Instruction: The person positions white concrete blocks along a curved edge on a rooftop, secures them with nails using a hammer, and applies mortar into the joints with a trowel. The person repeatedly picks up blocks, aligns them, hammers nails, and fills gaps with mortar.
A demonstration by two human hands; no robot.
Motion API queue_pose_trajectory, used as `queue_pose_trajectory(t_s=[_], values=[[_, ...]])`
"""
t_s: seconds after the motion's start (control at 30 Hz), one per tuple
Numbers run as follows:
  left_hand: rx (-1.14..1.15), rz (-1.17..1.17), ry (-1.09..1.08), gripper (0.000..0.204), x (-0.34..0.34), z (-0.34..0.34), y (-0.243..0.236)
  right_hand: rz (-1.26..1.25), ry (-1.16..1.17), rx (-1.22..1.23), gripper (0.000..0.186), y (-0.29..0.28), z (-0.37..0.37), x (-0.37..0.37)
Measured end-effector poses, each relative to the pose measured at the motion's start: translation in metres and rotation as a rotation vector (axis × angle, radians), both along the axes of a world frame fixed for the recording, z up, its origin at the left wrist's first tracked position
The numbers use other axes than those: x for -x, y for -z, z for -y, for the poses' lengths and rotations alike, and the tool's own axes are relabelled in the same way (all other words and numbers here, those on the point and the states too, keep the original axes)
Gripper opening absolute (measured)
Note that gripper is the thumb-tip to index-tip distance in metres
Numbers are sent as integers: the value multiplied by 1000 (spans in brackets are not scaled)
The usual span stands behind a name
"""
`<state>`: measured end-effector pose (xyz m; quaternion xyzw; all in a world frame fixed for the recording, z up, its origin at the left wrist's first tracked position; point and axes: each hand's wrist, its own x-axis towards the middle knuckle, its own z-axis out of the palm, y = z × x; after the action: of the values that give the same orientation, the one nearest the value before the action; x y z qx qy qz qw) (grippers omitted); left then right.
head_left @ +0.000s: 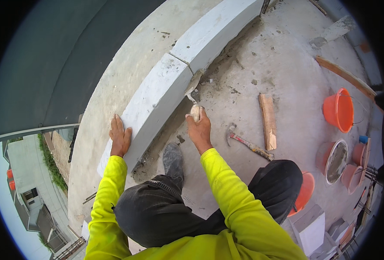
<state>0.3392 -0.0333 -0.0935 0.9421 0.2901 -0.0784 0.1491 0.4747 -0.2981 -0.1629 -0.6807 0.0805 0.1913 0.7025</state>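
Note:
My right hand is closed round the handle of a pointing trowel. The trowel's blade lies against the inner face of a row of pale blocks, by the upright joint between two of them. My left hand rests flat with fingers stretched on top of the nearer block, close to its near end. Beyond the joint, the farther block continues the row. Grey mortar lies along the foot of the blocks on the inner side.
On the concrete floor right of my hand lie a claw hammer and a wood offcut. Farther right stand an orange bucket and a tub of grey mortar. White block pieces sit lower right. Left of the row, the slab edge drops away.

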Motion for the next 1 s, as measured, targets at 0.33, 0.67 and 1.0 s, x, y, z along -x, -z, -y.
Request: queue_pose_trajectory(t_s=[0.33, 0.67, 1.0], values=[[24, -31, -16, 79, -4, 4, -4, 296, -132, 342, 64, -12, 2, 49], [5, -19, -1, 78, -1, 0, -1, 330, -32, 95, 65, 20, 9, 1], [-3, -14, 12, 79, -4, 1, -4, 449, -40, 230, 73, -21, -5, 48]])
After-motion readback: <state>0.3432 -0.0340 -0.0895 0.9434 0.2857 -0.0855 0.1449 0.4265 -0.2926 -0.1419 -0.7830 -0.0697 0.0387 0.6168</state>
